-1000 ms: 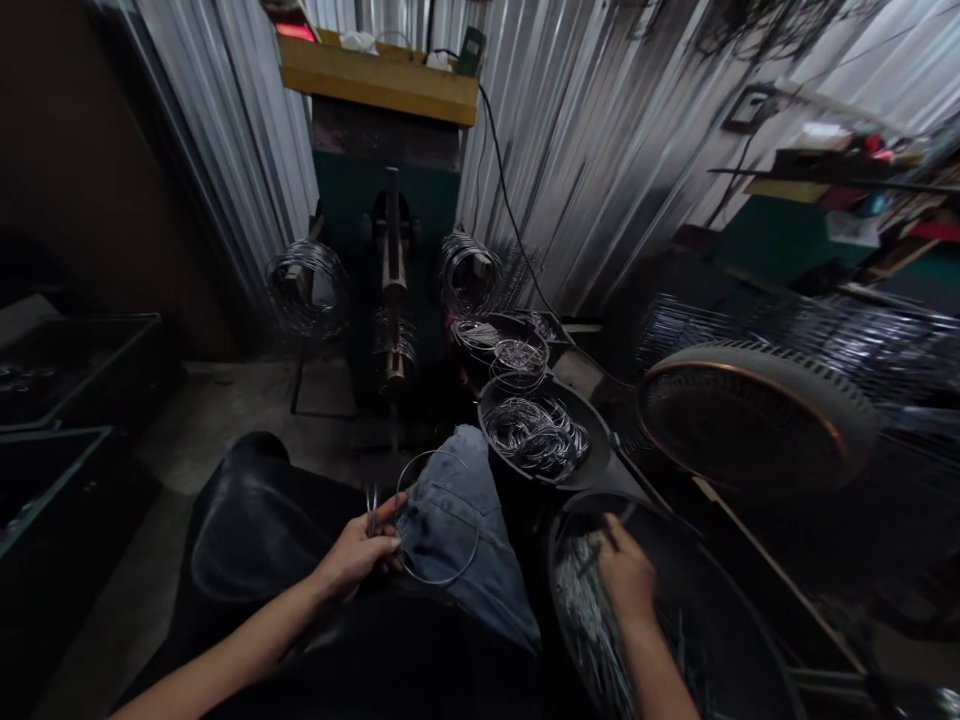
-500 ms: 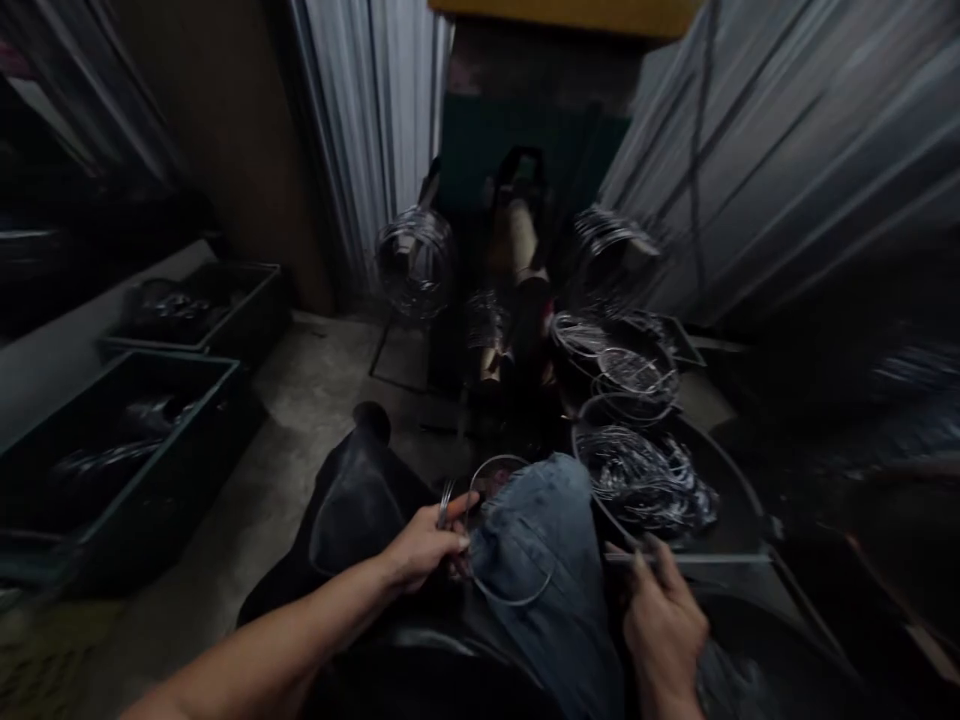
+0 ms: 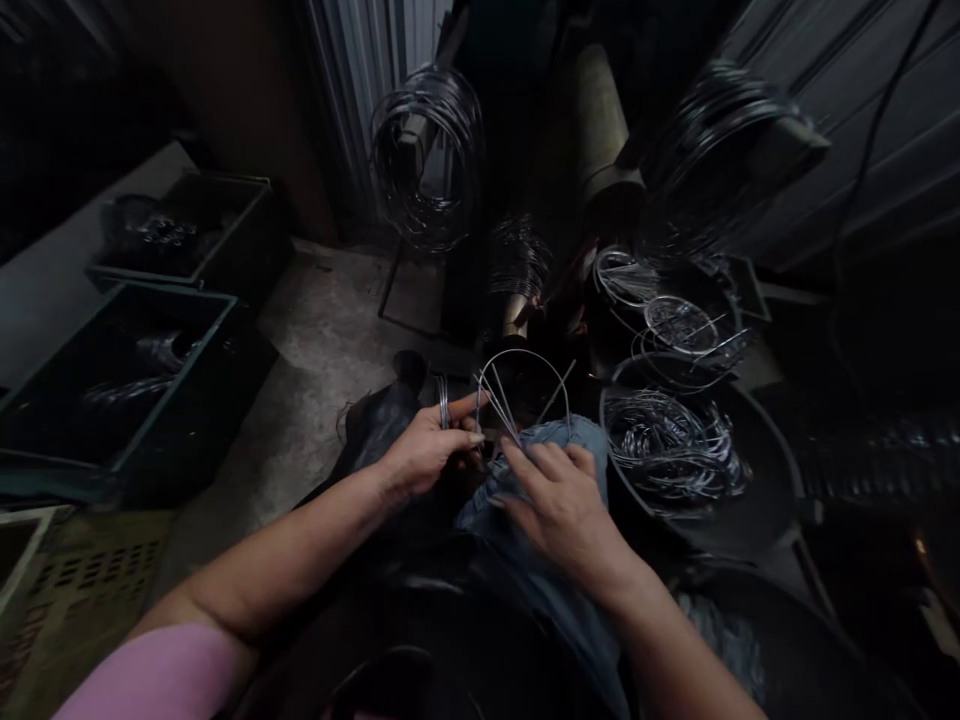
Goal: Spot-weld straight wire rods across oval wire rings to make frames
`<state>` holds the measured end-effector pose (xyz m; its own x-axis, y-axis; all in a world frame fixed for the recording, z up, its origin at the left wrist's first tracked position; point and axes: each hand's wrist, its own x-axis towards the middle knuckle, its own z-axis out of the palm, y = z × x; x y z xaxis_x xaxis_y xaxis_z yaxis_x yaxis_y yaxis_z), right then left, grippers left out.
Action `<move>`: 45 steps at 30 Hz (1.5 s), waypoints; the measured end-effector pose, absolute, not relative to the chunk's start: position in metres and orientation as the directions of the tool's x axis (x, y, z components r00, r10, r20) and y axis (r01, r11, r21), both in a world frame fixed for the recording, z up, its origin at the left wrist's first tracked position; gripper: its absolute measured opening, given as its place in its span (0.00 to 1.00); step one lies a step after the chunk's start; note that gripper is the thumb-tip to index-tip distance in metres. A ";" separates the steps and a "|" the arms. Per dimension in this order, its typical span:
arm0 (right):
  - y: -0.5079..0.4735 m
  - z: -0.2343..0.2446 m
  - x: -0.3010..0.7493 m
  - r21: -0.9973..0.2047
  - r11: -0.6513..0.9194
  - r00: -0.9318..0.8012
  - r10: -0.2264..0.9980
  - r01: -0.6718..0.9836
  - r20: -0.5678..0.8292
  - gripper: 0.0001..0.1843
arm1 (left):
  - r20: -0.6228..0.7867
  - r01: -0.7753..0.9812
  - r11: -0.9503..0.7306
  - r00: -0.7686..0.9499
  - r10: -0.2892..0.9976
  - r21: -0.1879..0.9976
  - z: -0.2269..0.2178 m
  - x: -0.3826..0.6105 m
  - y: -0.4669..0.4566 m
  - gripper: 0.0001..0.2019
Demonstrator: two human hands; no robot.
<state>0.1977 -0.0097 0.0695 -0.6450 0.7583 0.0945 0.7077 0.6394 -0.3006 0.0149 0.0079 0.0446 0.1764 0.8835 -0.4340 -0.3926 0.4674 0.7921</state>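
R hand (image 3: pixel 559 510) now up from the lower black pan (image 3: pixel 795 640), fingers spread, tips on thin wire rods (image 3: pixel 499 400) w/ a bent wire loop (image 3: pixel 521 355), all above the jeans knee (image 3: pixel 577 440); L hand (image 3: pixel 427 450) curled, pinching a small wire bunch (image 3: pixel 444 402).

Dim, flat light; deep shadows fill the corners; wide-angle distortion stretches the edges.

head cam, fwd & down

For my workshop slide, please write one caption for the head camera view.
Left hand and right hand handle thin bent wires over a denim knee, beside a pan of wire loops.
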 end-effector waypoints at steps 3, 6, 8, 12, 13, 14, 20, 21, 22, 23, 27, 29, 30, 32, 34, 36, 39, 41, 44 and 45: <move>-0.004 0.061 0.188 -0.251 0.673 -0.680 0.730 0.696 0.072 0.27 | -0.438 -0.410 0.476 0.190 0.879 0.778 0.045 0.015 0.011 0.27; -0.003 0.050 0.187 -0.216 0.684 -0.693 0.719 0.697 0.041 0.27 | -0.444 -0.413 0.493 0.215 0.870 0.766 0.044 0.013 0.014 0.27; -0.003 0.045 0.186 -0.197 0.674 -0.686 0.727 0.712 0.010 0.25 | -0.433 -0.418 0.493 0.237 0.870 0.763 0.043 0.012 0.015 0.27; -0.003 0.044 0.183 -0.162 0.661 -0.674 0.738 0.732 -0.035 0.24 | -0.404 -0.422 0.489 0.280 0.871 0.763 0.040 0.012 0.015 0.27; -0.003 0.045 0.182 -0.150 0.658 -0.670 0.742 0.737 -0.037 0.24 | -0.401 -0.429 0.490 0.285 0.871 0.759 0.039 0.012 0.015 0.27; -0.003 0.046 0.182 -0.141 0.656 -0.666 0.745 0.742 -0.038 0.24 | -0.398 -0.438 0.487 0.284 0.872 0.755 0.039 0.013 0.016 0.27; 0.001 0.054 0.180 -0.118 0.631 -0.640 0.766 0.767 -0.067 0.23 | -0.390 -0.483 0.466 0.256 0.885 0.741 0.048 0.016 0.020 0.27; 0.002 0.056 0.180 -0.107 0.628 -0.636 0.768 0.771 -0.073 0.23 | -0.391 -0.486 0.469 0.259 0.883 0.738 0.050 0.017 0.021 0.27; 0.004 0.057 0.180 -0.094 0.627 -0.633 0.770 0.773 -0.077 0.23 | -0.389 -0.488 0.469 0.262 0.883 0.736 0.052 0.017 0.023 0.27; 0.006 0.059 0.180 -0.081 0.627 -0.632 0.771 0.775 -0.081 0.23 | -0.385 -0.490 0.466 0.263 0.885 0.737 0.053 0.018 0.025 0.27; 0.017 0.068 0.179 -0.054 0.632 -0.634 0.767 0.773 -0.102 0.23 | -0.351 -0.497 0.434 0.255 0.901 0.751 0.056 0.018 0.033 0.28; 0.021 0.073 0.178 -0.046 0.631 -0.632 0.767 0.774 -0.109 0.23 | -0.337 -0.482 0.414 0.242 0.910 0.772 0.056 0.018 0.038 0.28; 0.024 0.075 0.178 -0.045 0.631 -0.632 0.767 0.774 -0.107 0.22 | -0.332 -0.474 0.407 0.237 0.913 0.781 0.057 0.017 0.040 0.28; 0.027 0.079 0.177 -0.049 0.633 -0.634 0.767 0.773 -0.094 0.22 | -0.322 -0.468 0.396 0.233 0.918 0.790 0.058 0.017 0.044 0.28; 0.030 0.083 0.176 -0.061 0.631 -0.634 0.769 0.773 -0.084 0.23 | -0.308 -0.481 0.390 0.242 0.920 0.786 0.060 0.016 0.047 0.28; 0.033 0.087 0.176 -0.083 0.618 -0.623 0.776 0.782 -0.098 0.23 | -0.298 -0.494 0.388 0.254 0.920 0.778 0.061 0.016 0.050 0.28; 0.038 0.092 0.175 -0.130 0.594 -0.608 0.782 0.794 -0.137 0.23 | -0.293 -0.506 0.389 0.262 0.920 0.770 0.063 0.017 0.054 0.29; 0.040 0.095 0.175 -0.158 0.584 -0.605 0.781 0.796 -0.157 0.22 | -0.290 -0.519 0.385 0.258 0.922 0.763 0.063 0.018 0.055 0.29; 0.042 0.100 0.174 -0.200 0.576 -0.607 0.775 0.793 -0.173 0.22 | -0.293 -0.534 0.396 0.271 0.917 0.747 0.065 0.017 0.056 0.28; 0.042 0.101 0.174 -0.211 0.574 -0.608 0.774 0.791 -0.174 0.22 | -0.295 -0.538 0.402 0.277 0.915 0.741 0.065 0.017 0.056 0.28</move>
